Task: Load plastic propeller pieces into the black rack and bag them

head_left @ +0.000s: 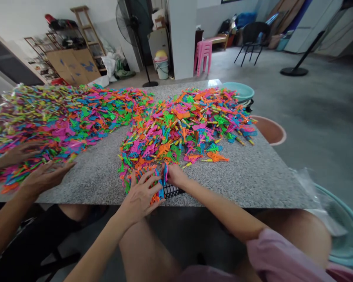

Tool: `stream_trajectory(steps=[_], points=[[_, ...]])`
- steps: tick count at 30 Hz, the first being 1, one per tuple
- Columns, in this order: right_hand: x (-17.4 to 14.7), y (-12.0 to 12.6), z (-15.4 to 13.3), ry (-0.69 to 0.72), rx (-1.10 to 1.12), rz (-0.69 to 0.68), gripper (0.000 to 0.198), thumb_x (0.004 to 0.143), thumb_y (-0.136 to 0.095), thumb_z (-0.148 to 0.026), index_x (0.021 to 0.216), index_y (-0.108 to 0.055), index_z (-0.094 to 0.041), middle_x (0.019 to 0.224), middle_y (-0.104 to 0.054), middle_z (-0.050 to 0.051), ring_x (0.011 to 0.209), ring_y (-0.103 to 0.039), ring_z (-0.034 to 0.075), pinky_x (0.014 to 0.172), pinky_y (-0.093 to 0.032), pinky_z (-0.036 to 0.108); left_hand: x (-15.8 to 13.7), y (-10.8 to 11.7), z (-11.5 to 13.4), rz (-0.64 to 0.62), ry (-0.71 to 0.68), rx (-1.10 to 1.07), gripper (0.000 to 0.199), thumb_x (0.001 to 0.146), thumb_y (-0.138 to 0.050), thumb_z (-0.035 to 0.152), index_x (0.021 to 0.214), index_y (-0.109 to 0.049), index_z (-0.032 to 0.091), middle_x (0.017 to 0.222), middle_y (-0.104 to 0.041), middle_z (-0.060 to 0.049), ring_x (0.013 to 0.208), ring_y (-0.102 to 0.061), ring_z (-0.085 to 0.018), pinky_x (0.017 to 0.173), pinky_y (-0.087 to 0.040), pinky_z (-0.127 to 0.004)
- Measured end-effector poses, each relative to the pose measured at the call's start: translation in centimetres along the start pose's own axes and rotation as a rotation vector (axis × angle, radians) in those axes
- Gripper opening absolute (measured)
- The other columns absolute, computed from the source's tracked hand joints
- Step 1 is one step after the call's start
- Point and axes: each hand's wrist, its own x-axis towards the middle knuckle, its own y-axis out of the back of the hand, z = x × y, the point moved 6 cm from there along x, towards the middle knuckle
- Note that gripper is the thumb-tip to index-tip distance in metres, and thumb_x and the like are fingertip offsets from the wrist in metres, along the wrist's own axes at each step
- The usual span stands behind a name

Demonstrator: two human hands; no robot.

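My left hand (142,191) lies with fingers spread over a row of orange and blue plastic pieces (155,197) packed in a black mesh basket (172,190) at the table's near edge. Beside it, my right hand (175,175) pinches a blue plastic piece (165,173) upright over the basket; its fingertips are partly hidden. Right behind both hands rises a heap of small plastic toys (179,129) in pink, orange, green and blue, some with yellow-tipped sticks. An orange toy piece (217,157) lies at the heap's front right.
At the left, a co-worker's hands (45,178) are at a second heap (61,113) on the grey speckled table (241,180). A teal basin (239,91) and a salmon-coloured tub (269,130) stand past the right edge. Teal baskets (341,231) and plastic film sit at lower right.
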Motion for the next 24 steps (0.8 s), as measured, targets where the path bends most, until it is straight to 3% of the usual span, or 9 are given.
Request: stream_trajectory(steps=[3,8,12,14,17,19,24], points=[[0.6,0.2,-1.0,0.012,-0.134,-0.034,0.026,0.078,-0.059,-0.011,0.102,-0.067,-0.016,0.094,-0.073,0.012,0.089,-0.068,0.024,0.075,-0.047,0.027,0.0,0.2,0.0,0.011,0.003,0.002,0.022,0.088,-0.06,0.041,0.103,-0.063,0.026,0.123,-0.062,-0.006,0.131,-0.04,-0.033,0.114,0.001,-0.066],[1.4,-0.1,-2.0,0.028,-0.085,-0.101,0.021,0.086,-0.054,-0.017,0.1,-0.068,-0.019,0.093,-0.073,0.008,0.09,-0.067,0.021,0.074,-0.046,0.025,0.1,0.7,0.4,0.027,-0.061,0.048,0.023,0.089,-0.059,0.036,0.11,-0.063,0.028,0.139,-0.055,-0.006,0.136,-0.036,-0.033,0.113,0.006,-0.067],[-0.1,-0.4,-1.5,0.084,-0.038,-0.008,0.026,0.083,-0.058,-0.015,0.109,-0.064,-0.018,0.1,-0.071,0.008,0.097,-0.065,0.021,0.081,-0.048,0.027,0.3,0.5,0.4,-0.025,-0.082,0.062,0.023,0.089,-0.057,0.039,0.107,-0.061,0.024,0.132,-0.061,-0.007,0.135,-0.038,-0.032,0.114,0.003,-0.066],[-1.7,0.3,-0.3,0.116,-0.042,0.149,0.035,0.08,-0.063,-0.012,0.115,-0.061,-0.018,0.114,-0.066,0.01,0.11,-0.059,0.022,0.092,-0.047,0.032,0.3,0.5,0.3,-0.022,-0.072,0.074,0.025,0.089,-0.057,0.04,0.107,-0.06,0.023,0.13,-0.062,-0.007,0.136,-0.037,-0.032,0.114,0.001,-0.065],[-5.1,2.1,3.3,0.005,-0.145,0.411,0.031,0.087,-0.062,-0.021,0.118,-0.059,-0.018,0.13,-0.057,0.014,0.127,-0.047,0.026,0.104,-0.04,0.045,0.3,0.4,0.3,-0.018,-0.076,0.072,0.023,0.089,-0.057,0.04,0.103,-0.06,0.022,0.128,-0.064,-0.007,0.136,-0.036,-0.032,0.114,-0.003,-0.066],[-7.4,2.7,5.4,-0.005,-0.216,0.422,0.025,0.091,-0.058,-0.026,0.114,-0.061,-0.017,0.126,-0.059,0.015,0.129,-0.044,0.028,0.105,-0.039,0.049,0.3,0.4,0.3,-0.014,-0.066,0.057,0.021,0.089,-0.057,0.04,0.1,-0.061,0.022,0.126,-0.065,-0.006,0.134,-0.038,-0.032,0.113,-0.003,-0.066],[-11.3,4.2,8.0,0.068,-0.236,0.363,0.015,0.094,-0.051,-0.021,0.099,-0.064,-0.017,0.099,-0.067,0.011,0.119,-0.053,0.025,0.101,-0.044,0.042,0.5,0.4,0.2,-0.001,-0.035,0.0,0.018,0.087,-0.06,0.038,0.097,-0.061,0.023,0.122,-0.067,-0.004,0.131,-0.04,-0.032,0.113,-0.006,-0.064]])
